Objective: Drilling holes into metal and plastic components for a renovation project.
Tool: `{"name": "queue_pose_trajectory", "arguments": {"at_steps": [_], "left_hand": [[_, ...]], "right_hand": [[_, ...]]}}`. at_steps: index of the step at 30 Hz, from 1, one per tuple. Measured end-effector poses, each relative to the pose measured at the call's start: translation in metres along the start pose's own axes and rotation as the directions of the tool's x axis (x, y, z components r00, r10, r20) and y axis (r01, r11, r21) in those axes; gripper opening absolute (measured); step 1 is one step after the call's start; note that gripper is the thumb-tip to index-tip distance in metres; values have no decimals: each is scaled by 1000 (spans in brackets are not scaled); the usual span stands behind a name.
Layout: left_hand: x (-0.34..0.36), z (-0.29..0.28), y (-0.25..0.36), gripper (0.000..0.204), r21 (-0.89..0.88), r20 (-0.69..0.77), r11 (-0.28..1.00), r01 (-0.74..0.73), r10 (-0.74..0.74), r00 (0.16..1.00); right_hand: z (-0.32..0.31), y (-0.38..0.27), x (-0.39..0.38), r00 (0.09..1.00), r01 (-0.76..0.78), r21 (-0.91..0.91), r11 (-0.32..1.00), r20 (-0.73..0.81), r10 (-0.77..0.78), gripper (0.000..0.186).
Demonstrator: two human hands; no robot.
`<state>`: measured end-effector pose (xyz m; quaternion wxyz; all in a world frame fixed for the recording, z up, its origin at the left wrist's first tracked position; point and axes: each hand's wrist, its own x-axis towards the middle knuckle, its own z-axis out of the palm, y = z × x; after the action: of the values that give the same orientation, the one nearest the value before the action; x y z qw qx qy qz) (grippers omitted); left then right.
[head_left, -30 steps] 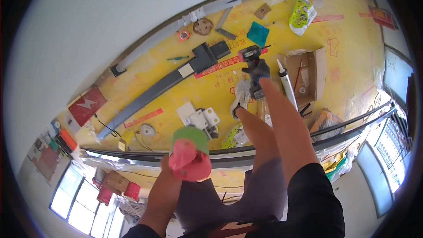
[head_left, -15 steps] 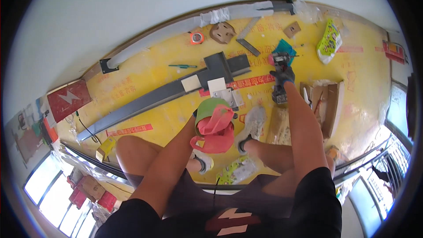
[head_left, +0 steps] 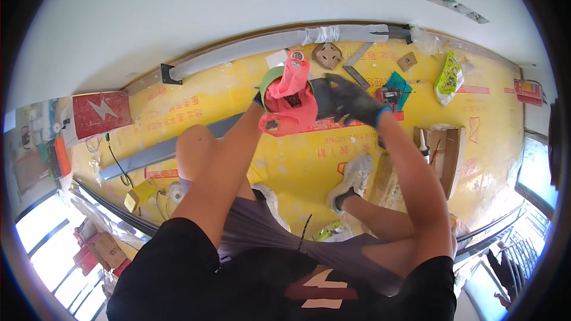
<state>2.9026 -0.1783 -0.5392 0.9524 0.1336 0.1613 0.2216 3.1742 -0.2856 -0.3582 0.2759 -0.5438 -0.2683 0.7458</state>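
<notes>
A round green tub lined with a pink plastic bag is held up by my left hand. Most of that gloved hand is hidden behind the tub; only its dark cuff edge shows. Small dark pieces lie inside the bag, too small to name. To the right of the tub, my right hand, in a dark grey glove, has its fingers spread and holds nothing. A power drill rests on the floor by a teal packet, just beyond that hand.
A long grey metal beam lies across the yellow floor sheeting, partly under the tub. A wrapped post lies along the wall. An open cardboard box stands right, a red case left. A brown disc lies at the back.
My right hand has let go of the drill, now lying on the floor, and has moved left toward the bag. My left hand has raised the tub farther forward, over the beam.
</notes>
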Motion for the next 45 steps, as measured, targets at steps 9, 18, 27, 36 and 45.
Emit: {"name": "queue_pose_trajectory", "arguments": {"at_steps": [9, 18, 27, 36, 45], "left_hand": [[-5, 31, 61, 38, 150, -265, 976, 157, -113, 958], [-24, -65, 123, 57, 601, -742, 483, 636, 44, 669], [-32, -63, 175, 74, 638, -600, -356, 683, 327, 730], [-44, 20, 171, 63, 908, -413, -57, 416, 46, 909], [-50, 52, 155, 67, 775, -327, 480, 411, -251, 911]], "right_hand": [[113, 7, 35, 883, 228, -482, 846, -263, -388, 37], [119, 104, -9, 951, -23, -610, 792, -258, -170, 41], [115, 208, 34, 958, -234, -753, 616, -285, 16, 56], [13, 253, 52, 872, -301, -609, 734, -487, -47, 51], [26, 212, 117, 760, 88, 649, 756, -534, 370, 47]]}}
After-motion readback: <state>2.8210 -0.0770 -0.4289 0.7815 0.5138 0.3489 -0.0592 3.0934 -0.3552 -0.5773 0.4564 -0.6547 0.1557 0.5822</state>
